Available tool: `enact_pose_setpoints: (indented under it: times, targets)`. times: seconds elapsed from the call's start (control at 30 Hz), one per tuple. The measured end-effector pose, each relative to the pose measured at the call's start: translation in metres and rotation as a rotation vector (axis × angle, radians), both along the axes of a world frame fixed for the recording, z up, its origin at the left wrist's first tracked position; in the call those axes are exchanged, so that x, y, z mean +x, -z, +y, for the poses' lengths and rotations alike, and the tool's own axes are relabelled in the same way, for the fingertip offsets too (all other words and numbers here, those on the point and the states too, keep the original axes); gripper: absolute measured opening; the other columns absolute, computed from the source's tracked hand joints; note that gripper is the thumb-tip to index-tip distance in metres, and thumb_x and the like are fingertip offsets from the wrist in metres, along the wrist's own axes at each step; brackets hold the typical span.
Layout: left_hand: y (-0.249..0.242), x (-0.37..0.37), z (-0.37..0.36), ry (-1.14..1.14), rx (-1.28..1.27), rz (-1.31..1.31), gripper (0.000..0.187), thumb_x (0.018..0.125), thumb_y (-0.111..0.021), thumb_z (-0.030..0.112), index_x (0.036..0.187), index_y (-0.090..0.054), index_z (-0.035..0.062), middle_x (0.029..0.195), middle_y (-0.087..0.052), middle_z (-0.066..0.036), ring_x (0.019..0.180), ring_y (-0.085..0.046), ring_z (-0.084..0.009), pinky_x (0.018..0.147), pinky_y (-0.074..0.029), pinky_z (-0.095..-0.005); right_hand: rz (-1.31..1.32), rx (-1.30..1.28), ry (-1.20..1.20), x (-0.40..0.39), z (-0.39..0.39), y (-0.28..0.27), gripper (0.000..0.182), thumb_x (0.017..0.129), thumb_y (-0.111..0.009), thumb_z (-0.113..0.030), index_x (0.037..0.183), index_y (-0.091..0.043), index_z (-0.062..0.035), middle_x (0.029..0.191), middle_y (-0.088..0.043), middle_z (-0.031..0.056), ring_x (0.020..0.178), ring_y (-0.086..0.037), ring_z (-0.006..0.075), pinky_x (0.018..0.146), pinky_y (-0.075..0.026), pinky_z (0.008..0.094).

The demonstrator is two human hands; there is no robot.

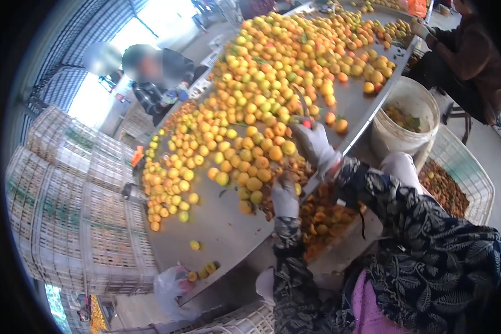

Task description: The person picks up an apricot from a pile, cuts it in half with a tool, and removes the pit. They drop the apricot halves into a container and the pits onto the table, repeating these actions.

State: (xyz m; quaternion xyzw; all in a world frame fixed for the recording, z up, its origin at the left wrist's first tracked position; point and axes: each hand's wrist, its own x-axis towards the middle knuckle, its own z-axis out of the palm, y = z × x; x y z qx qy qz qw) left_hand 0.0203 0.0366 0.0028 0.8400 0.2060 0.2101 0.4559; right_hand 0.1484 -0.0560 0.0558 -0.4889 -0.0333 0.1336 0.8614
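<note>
My right hand [316,143], in a pale glove, is closed around a curved knife [302,103]. The dark blade points up and away over the fruit, and a red part shows by the fingers. Lower and to the left is my gloved left hand [285,199], its stained fingers curled together at the table's near edge. Whatever they hold is hidden. Beside both hands lies a big heap of yellow-orange apricots [256,161] on a metal table [217,220]. Below the edge, split apricots [320,225] fill a container between my arms.
A white bucket [392,139] with scraps stands right of the table. Behind it, a plastic crate [481,192] holds brown pits [444,189]. Stacked crates [75,206] rise at left. Co-workers sit at the far left [158,78] and right [467,61] sides. A plastic bag [171,289] hangs at the near corner.
</note>
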Motion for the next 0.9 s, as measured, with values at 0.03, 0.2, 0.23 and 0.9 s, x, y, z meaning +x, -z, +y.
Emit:
enact_pose_setpoints:
  times: [0.03, 0.2, 0.23, 0.9]
  targets:
    - [0.009, 0.0, 0.003, 0.016, -0.171, -0.081, 0.037, 0.099, -0.052, 0.031, 0.102, -0.061, -0.0048, 0.088, -0.065, -0.016, 0.079, -0.06, -0.0277, 0.074, -0.049, -0.038, -0.448, -0.262, 0.039, 0.022, -0.009, 0.029, 0.028, 0.087, -0.068, -0.023, 0.106, -0.064, -0.0034, 0.064, -0.054, -0.0032, 0.052, -0.049, 0.0072, 0.047, -0.037, 0.0246]
    - [0.013, -0.008, 0.009, 0.201, -0.145, -0.311, 0.029, 0.094, -0.065, 0.024, 0.107, -0.06, -0.0019, 0.088, -0.062, -0.005, 0.072, -0.055, -0.0106, 0.061, -0.048, -0.026, -0.28, -0.653, 0.031, 0.061, -0.081, 0.0, 0.032, 0.084, -0.072, -0.026, 0.105, -0.069, -0.0029, 0.076, -0.062, -0.0019, 0.068, -0.053, 0.0057, 0.061, -0.044, 0.0224]
    - [0.008, -0.007, 0.0, 0.048, -0.52, -0.267, 0.027, 0.092, -0.068, 0.02, 0.105, -0.06, -0.0019, 0.087, -0.062, -0.005, 0.069, -0.056, -0.0105, 0.059, -0.049, -0.026, -0.288, -0.643, 0.013, 0.078, -0.094, 0.01, 0.035, 0.083, -0.073, -0.027, 0.107, -0.068, -0.002, 0.077, -0.063, -0.0004, 0.07, -0.056, 0.008, 0.065, -0.047, 0.0255]
    - [-0.01, -0.011, -0.004, 0.061, -0.87, -0.114, 0.021, 0.094, -0.064, 0.021, 0.098, -0.067, 0.0005, 0.081, -0.067, -0.007, 0.064, -0.059, -0.012, 0.061, -0.051, -0.0252, -0.722, -1.683, -0.217, 0.094, -0.115, 0.023, 0.041, 0.067, -0.077, -0.035, 0.094, -0.068, -0.0064, 0.085, -0.069, 0.015, 0.086, -0.067, 0.0345, 0.076, -0.052, 0.0421]
